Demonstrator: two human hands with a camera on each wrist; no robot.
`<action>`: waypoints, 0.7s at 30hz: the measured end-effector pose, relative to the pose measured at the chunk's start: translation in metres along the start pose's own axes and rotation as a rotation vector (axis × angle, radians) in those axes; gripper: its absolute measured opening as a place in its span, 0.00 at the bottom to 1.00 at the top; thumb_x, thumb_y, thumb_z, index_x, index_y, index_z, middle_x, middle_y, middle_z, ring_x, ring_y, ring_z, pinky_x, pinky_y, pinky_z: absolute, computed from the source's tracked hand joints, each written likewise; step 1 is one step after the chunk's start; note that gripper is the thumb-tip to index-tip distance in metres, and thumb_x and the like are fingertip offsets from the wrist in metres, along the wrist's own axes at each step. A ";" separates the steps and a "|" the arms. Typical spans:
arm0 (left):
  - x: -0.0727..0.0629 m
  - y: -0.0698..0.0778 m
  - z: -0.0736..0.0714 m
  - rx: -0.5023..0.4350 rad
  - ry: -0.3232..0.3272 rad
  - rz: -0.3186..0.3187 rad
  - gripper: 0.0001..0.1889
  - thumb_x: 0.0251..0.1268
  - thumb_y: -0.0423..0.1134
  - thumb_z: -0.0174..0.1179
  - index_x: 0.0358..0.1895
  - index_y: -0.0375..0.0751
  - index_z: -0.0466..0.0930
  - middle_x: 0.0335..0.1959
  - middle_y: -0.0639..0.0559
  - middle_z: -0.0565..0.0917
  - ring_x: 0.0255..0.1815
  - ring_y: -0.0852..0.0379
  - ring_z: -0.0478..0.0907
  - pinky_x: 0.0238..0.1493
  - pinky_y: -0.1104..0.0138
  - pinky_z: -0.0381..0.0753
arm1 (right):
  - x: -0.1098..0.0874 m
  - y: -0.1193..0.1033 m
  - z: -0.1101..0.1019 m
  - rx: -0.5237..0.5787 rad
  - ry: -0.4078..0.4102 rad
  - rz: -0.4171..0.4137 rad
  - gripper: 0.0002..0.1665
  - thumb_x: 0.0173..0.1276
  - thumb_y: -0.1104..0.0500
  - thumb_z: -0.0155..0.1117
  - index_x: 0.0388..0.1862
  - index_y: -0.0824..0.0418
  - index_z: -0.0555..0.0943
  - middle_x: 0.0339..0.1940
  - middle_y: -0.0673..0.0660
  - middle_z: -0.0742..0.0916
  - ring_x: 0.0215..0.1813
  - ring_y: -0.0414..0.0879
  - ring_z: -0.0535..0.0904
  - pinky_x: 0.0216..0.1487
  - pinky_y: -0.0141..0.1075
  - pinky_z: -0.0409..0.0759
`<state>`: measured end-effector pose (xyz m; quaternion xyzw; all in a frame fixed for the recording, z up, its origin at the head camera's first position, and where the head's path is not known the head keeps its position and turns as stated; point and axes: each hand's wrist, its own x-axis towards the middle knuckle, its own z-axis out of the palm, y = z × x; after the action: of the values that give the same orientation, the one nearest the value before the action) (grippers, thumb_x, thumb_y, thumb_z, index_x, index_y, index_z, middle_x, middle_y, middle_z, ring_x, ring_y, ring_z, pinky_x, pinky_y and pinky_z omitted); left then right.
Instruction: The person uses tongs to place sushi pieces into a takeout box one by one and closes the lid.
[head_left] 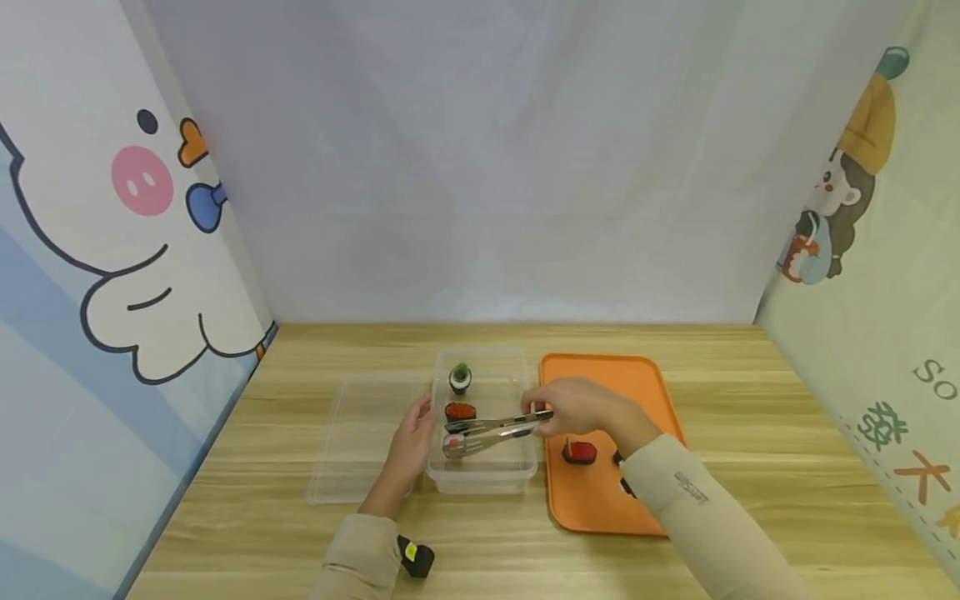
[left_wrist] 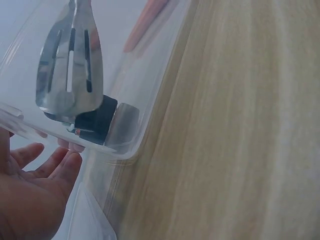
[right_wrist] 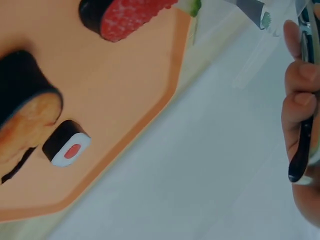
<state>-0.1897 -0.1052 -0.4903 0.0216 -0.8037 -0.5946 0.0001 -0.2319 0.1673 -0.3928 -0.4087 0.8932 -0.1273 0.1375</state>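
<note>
My right hand (head_left: 573,407) holds metal serving tongs (head_left: 487,433) by their black-edged handles, reaching in from the right over a clear plastic container (head_left: 483,482). The slotted tong ends lie at a small sushi roll (head_left: 453,443) with white rice and an orange-red centre, in the container's near left corner. Behind it in the container are a gunkan sushi with red roe (head_left: 461,412) and a roll with a green top (head_left: 461,379). My left hand (head_left: 411,435) rests against the container's left side; in the left wrist view its loosely bent fingers (left_wrist: 67,167) touch the outer wall.
A clear lid (head_left: 360,442) lies flat left of the container. On the right, an orange tray (head_left: 592,512) bears a red-topped sushi (head_left: 579,452), a small roll (right_wrist: 67,143) and a large dark-wrapped piece (right_wrist: 30,100). A black sushi piece with yellow (head_left: 416,557) lies near my left sleeve.
</note>
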 end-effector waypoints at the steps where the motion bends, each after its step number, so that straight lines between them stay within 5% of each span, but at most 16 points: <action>1: 0.000 0.000 0.000 -0.002 -0.001 0.003 0.24 0.80 0.41 0.42 0.72 0.33 0.61 0.65 0.32 0.69 0.64 0.34 0.66 0.63 0.43 0.65 | 0.001 -0.001 -0.001 -0.005 -0.007 0.005 0.08 0.64 0.55 0.67 0.41 0.50 0.79 0.26 0.41 0.77 0.27 0.39 0.69 0.30 0.36 0.70; 12: 0.001 0.000 0.000 -0.005 -0.006 -0.020 0.25 0.80 0.42 0.41 0.73 0.35 0.59 0.66 0.34 0.68 0.65 0.35 0.66 0.62 0.43 0.65 | 0.006 -0.007 -0.006 -0.030 -0.048 0.081 0.10 0.65 0.54 0.69 0.42 0.48 0.78 0.30 0.44 0.78 0.30 0.41 0.71 0.34 0.39 0.73; 21: 0.002 -0.001 0.000 -0.013 0.009 -0.017 0.24 0.79 0.42 0.42 0.72 0.36 0.61 0.65 0.34 0.70 0.62 0.36 0.69 0.59 0.44 0.69 | -0.004 0.001 -0.007 0.022 0.016 0.050 0.10 0.65 0.53 0.68 0.44 0.52 0.80 0.34 0.46 0.81 0.31 0.41 0.72 0.34 0.38 0.73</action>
<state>-0.1913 -0.1051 -0.4912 0.0310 -0.7995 -0.5999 -0.0013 -0.2329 0.1717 -0.3860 -0.3836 0.9028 -0.1369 0.1381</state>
